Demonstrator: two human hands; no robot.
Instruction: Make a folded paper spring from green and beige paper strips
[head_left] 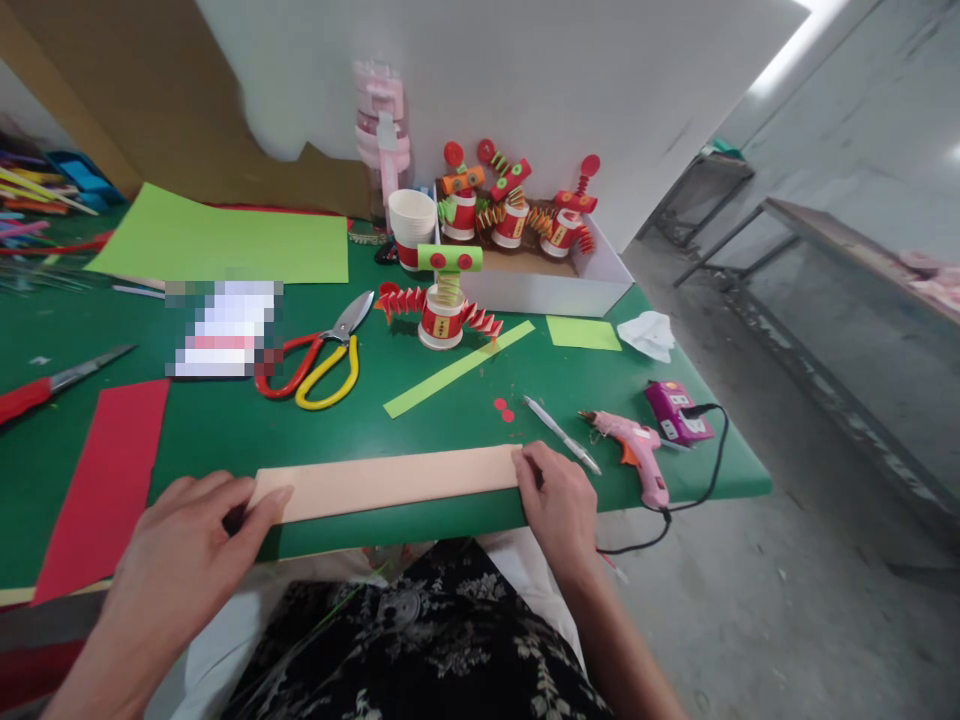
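A long peach paper strip [397, 482] stretches between my two hands along the front edge of the green table. My left hand [202, 525] pinches its left end between thumb and fingers. At the other end, the fingers of my right hand [555, 495] are closed on the strip. Beyond it a thin light green paper strip [459, 370] lies at a slant. Two small red paper discs [504, 410] and a white pen [562, 435] rest near my right hand. A paper cup figure [441, 315] with folded red arms and a green head stands farther back.
Red-and-yellow scissors [322, 355] lie left of centre, with a red paper sheet [105, 480] closer to me. A pink glue gun [634, 450] with a black cord sits at the right. Behind are a white box [540, 290] of similar figures, stacked paper cups [412, 225] and a green sheet [240, 245].
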